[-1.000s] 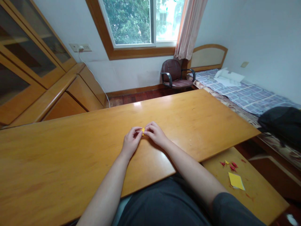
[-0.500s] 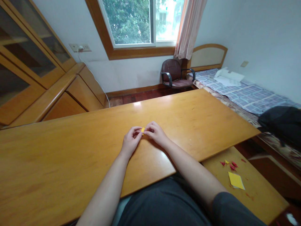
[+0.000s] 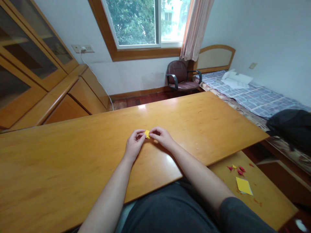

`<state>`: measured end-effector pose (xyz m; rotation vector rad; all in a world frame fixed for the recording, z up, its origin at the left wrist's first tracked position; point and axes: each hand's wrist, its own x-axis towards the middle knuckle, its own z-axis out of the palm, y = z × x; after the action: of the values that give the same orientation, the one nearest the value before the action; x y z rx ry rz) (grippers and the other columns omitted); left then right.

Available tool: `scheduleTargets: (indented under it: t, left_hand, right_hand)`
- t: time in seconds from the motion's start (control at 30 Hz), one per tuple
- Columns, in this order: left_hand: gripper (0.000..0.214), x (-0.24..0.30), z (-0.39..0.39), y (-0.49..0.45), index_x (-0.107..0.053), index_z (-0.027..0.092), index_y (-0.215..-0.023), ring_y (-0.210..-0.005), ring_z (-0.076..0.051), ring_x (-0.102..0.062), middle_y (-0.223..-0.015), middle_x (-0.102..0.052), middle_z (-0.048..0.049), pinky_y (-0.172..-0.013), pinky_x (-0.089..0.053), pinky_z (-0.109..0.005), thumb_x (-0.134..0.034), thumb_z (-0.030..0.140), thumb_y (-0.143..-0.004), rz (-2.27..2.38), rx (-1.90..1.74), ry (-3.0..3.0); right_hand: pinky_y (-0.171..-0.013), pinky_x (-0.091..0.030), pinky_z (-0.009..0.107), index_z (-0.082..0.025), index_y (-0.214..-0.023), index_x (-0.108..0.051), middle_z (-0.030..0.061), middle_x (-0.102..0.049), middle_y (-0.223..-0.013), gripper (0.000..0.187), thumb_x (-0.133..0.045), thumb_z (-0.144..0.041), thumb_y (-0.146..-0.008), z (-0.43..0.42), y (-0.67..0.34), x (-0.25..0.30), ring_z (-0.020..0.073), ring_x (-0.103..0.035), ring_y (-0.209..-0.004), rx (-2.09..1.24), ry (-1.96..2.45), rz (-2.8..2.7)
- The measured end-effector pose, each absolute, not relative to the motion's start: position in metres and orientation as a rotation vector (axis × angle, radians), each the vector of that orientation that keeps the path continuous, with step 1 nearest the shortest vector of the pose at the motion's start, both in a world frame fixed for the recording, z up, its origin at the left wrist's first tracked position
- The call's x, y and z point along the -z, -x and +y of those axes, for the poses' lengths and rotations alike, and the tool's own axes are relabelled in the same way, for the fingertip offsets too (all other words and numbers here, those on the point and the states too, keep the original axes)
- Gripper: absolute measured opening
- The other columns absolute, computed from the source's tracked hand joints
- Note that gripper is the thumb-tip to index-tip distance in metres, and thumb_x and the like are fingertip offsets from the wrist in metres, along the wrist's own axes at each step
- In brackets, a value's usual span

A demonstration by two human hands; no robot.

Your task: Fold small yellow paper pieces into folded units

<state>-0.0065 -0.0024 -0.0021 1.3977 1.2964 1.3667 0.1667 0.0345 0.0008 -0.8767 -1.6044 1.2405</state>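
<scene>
A small folded piece of yellow paper (image 3: pixel 147 134) is held between my two hands, just above the wooden table (image 3: pixel 73 152). My left hand (image 3: pixel 134 142) pinches its left side between thumb and fingers. From the other side, my right hand (image 3: pixel 161 137) grips the right edge with thumb and index finger. The paper's exact folds are too small to make out.
On a lower surface (image 3: pixel 272 200) at the right lie several small red folded paper pieces (image 3: pixel 240 171), a little yellow one (image 3: pixel 234 166) and a stack of yellow square paper (image 3: pixel 243 185). Beyond are a chair (image 3: pixel 179 76), a bed (image 3: pixel 257 97) and a black bag (image 3: pixel 291 129).
My fingers have drawn slightly apart, the right hand a little to the right. More of the yellow paper now shows between them.
</scene>
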Motion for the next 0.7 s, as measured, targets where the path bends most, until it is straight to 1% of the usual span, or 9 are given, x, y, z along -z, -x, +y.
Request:
scheduleTargets:
  t: [0.07,0.17,0.33,0.47,0.57,0.7]
  left_hand:
    - [0.031,0.0008,-0.0025,0.0064,-0.062,0.018,-0.1,-0.08,-0.017,-0.067,-0.085,-0.069,-0.0032,-0.079,-0.055,-0.031,-0.067,0.04,-0.08,1.294,-1.355,-1.392]
    - [0.028,-0.0007,-0.0024,0.006,-0.062,0.018,-0.097,-0.078,-0.017,-0.067,-0.085,-0.069,-0.003,-0.077,-0.055,-0.031,-0.066,0.04,-0.081,1.282,-1.345,-1.384]
    - [0.026,-0.0013,-0.0034,0.0049,-0.064,0.018,-0.096,-0.079,-0.017,-0.067,-0.088,-0.07,-0.0037,-0.076,-0.055,-0.03,-0.065,0.04,-0.081,1.314,-1.337,-1.423]
    - [0.026,-0.002,-0.0048,0.0045,-0.066,0.019,-0.096,-0.085,-0.018,-0.067,-0.092,-0.07,-0.0045,-0.08,-0.055,-0.031,-0.064,0.041,-0.082,1.358,-1.32,-1.498]
    - [0.027,-0.0011,-0.0046,0.0045,-0.066,0.019,-0.096,-0.087,-0.019,-0.067,-0.094,-0.07,-0.0051,-0.082,-0.055,-0.032,-0.066,0.042,-0.081,1.357,-1.324,-1.513]
    - [0.028,0.0006,-0.0031,0.0044,-0.066,0.019,-0.095,-0.086,-0.018,-0.067,-0.094,-0.07,-0.0048,-0.081,-0.055,-0.031,-0.069,0.041,-0.079,1.363,-1.32,-1.501]
  right_hand:
    - [-0.075,-0.045,0.028,-0.018,-0.082,-0.069,0.001,-0.065,-0.08,0.011,-0.067,-0.028,-0.081,0.0343,-0.1682,-0.0036,0.0147,-0.059,-0.078,-1.14,0.863,-1.686]
    - [-0.075,-0.044,0.028,-0.018,-0.082,-0.07,0.0014,-0.065,-0.08,0.008,-0.066,-0.026,-0.082,0.0332,-0.1694,-0.0072,0.015,-0.058,-0.079,-1.048,0.858,-1.763]
    - [-0.075,-0.043,0.028,-0.018,-0.08,-0.068,0.0009,-0.063,-0.079,0.006,-0.067,-0.023,-0.082,0.0315,-0.1688,-0.0087,0.0147,-0.057,-0.078,-1.03,0.888,-1.782]
    - [-0.074,-0.043,0.028,-0.018,-0.078,-0.067,0.0004,-0.062,-0.079,0.006,-0.068,-0.023,-0.081,0.0317,-0.1688,-0.0079,0.0143,-0.056,-0.077,-1.025,0.903,-1.779]
    - [-0.073,-0.043,0.027,-0.018,-0.077,-0.067,0.0003,-0.061,-0.078,0.006,-0.069,-0.023,-0.08,0.032,-0.1692,-0.0085,0.0143,-0.056,-0.077,-1.018,0.895,-1.782]
    - [-0.074,-0.043,0.028,-0.018,-0.076,-0.067,0.0005,-0.061,-0.078,0.007,-0.07,-0.023,-0.08,0.0318,-0.1692,-0.0099,0.0143,-0.056,-0.077,-1.015,0.889,-1.778]
